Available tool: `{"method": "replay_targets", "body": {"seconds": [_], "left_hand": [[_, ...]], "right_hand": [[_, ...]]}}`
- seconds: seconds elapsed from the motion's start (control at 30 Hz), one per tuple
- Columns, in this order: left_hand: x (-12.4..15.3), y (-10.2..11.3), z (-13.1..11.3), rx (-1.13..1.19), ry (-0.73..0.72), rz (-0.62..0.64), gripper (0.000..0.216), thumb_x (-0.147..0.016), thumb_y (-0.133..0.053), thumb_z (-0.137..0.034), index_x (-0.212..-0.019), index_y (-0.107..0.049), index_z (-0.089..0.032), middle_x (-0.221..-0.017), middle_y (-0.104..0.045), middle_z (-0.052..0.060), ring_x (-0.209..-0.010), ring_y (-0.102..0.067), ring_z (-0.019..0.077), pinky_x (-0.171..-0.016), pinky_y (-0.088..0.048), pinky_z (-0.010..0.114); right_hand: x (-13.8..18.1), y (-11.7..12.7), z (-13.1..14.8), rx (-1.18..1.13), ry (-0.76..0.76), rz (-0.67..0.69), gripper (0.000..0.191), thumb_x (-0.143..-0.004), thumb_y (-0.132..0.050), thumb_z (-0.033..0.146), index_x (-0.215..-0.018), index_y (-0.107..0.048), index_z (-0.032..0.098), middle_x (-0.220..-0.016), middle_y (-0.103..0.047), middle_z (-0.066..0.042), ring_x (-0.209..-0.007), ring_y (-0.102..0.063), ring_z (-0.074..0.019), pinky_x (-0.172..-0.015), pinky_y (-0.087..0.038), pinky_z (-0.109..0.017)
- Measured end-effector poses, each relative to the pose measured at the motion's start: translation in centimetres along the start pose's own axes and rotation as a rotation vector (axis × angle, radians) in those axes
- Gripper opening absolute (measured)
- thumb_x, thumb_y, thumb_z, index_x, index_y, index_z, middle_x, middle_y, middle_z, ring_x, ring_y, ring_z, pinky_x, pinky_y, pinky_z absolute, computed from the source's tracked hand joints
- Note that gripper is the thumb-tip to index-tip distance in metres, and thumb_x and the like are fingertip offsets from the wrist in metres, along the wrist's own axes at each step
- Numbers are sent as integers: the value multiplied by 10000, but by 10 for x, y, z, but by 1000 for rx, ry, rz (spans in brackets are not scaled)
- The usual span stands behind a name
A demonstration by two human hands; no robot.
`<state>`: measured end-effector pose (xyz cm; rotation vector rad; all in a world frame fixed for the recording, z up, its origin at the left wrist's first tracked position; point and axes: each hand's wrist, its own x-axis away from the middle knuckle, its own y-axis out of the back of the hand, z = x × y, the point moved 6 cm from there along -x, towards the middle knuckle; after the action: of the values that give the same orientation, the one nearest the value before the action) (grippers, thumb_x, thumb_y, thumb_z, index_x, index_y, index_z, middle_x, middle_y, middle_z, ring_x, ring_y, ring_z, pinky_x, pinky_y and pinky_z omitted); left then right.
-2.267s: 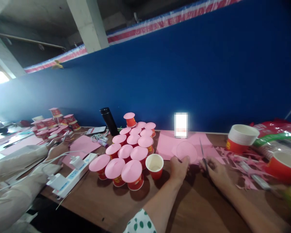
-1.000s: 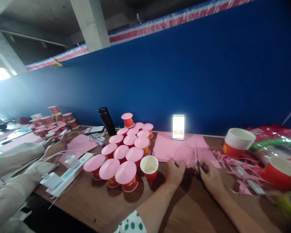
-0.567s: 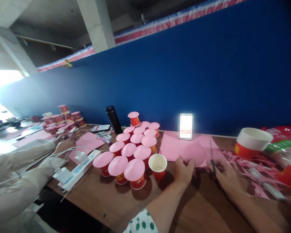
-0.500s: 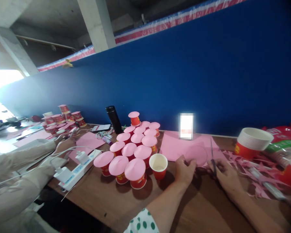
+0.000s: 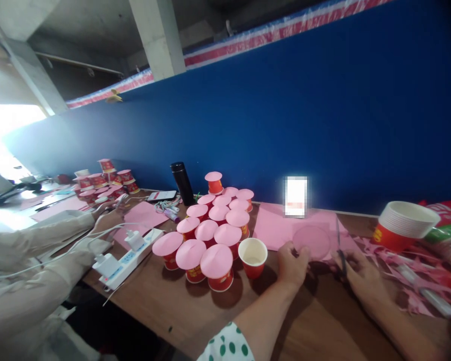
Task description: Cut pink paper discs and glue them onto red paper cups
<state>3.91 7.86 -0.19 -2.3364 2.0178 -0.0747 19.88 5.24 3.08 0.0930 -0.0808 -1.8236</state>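
My left hand (image 5: 293, 263) pinches the near left edge of a pink paper piece (image 5: 311, 241) with a circle drawn on it. To its right, my right hand (image 5: 357, 271) is closed around the handles of a pair of scissors (image 5: 340, 250), blades pointing away from me beside the paper. Larger pink sheets (image 5: 270, 226) lie behind on the table. Left of my left hand stands an uncovered red paper cup (image 5: 253, 256). Several red cups topped with pink paper discs (image 5: 217, 260) are grouped beyond it.
A stack of cups (image 5: 404, 225), pink scraps (image 5: 413, 296) and a plastic bag of cups (image 5: 449, 235) are on the right. A power strip (image 5: 130, 260), a black bottle (image 5: 181, 183) and a co-worker's sleeve (image 5: 56, 250) are on the left. A blue panel (image 5: 266, 125) rises behind.
The whole view has shifted slightly, so things appear a little further right. Both hands keep their grips on the paper and the scissors.
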Motion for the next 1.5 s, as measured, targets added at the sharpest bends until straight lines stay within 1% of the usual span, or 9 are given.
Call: {"method": "replay_targets", "body": {"seconds": [0.13,0.37,0.5,0.7,0.83,0.97,1.07,1.23,1.5], "left_hand": [[2,-2,-2,63,38,28,191,-718,-620,-332,-701,-503,-182,-470,-480,-57,-384,-474,94,-370,-350,184],[-1,-1,-2,40,-29,33,228,-699,-659,-342,-652,-518,-169,-486,-476,-53,-413,-450,74,-390,-326,174],[-1,0,-2,42,-13,29,237,-720,-632,-352,-636,-505,-169,-473,-474,-47,-423,-469,83,-388,-338,173],[2,1,-7,160,71,9,236,-718,-626,-362,-694,-468,-189,-467,-514,-54,-393,-500,99,-391,-411,195],[0,2,-8,218,74,28,267,-671,-679,-376,-725,-529,-162,-524,-573,-30,-445,-542,100,-435,-432,196],[-4,4,-3,235,97,19,276,-678,-668,-399,-696,-532,-160,-512,-577,-33,-429,-526,96,-409,-397,190],[-6,4,-1,279,101,-3,305,-640,-696,-406,-670,-526,-155,-519,-588,-27,-441,-526,93,-438,-414,196],[-5,2,-4,336,115,10,327,-611,-719,-419,-664,-536,-153,-494,-573,-34,-441,-529,94,-464,-432,204],[-2,0,-4,380,146,7,350,-584,-755,-408,-681,-545,-145,-510,-573,-33,-481,-557,104,-488,-470,215]], "right_hand": [[-3,2,-8,-15,-19,-13,482,-459,-775,554,-661,-489,221,-470,-577,9,-371,-496,-127,-341,-362,-217],[-5,2,-9,-1,20,7,423,-478,-774,490,-642,-492,220,-471,-571,13,-399,-494,-126,-360,-363,-220],[-4,2,-6,-7,7,4,447,-449,-787,486,-650,-491,217,-468,-577,11,-394,-498,-129,-358,-372,-222],[-2,-1,-5,-42,-22,12,531,-487,-778,501,-829,-487,217,-507,-601,16,-360,-489,-126,-362,-390,-238],[-3,-3,-7,-63,-1,47,608,-522,-761,523,-977,-513,206,-536,-588,32,-439,-546,-151,-405,-414,-246],[-4,-7,-12,-66,39,120,560,-564,-749,527,-973,-581,184,-516,-518,58,-472,-518,-132,-414,-379,-226],[-4,-8,-15,-63,43,165,538,-613,-743,481,-1027,-585,176,-549,-523,56,-472,-488,-111,-410,-349,-209],[-1,-12,-10,-68,58,248,493,-633,-732,479,-996,-588,179,-589,-537,49,-511,-497,-107,-467,-369,-217],[7,-18,-3,-56,69,305,443,-669,-714,488,-955,-560,186,-641,-585,19,-584,-551,-128,-546,-419,-240]]}}
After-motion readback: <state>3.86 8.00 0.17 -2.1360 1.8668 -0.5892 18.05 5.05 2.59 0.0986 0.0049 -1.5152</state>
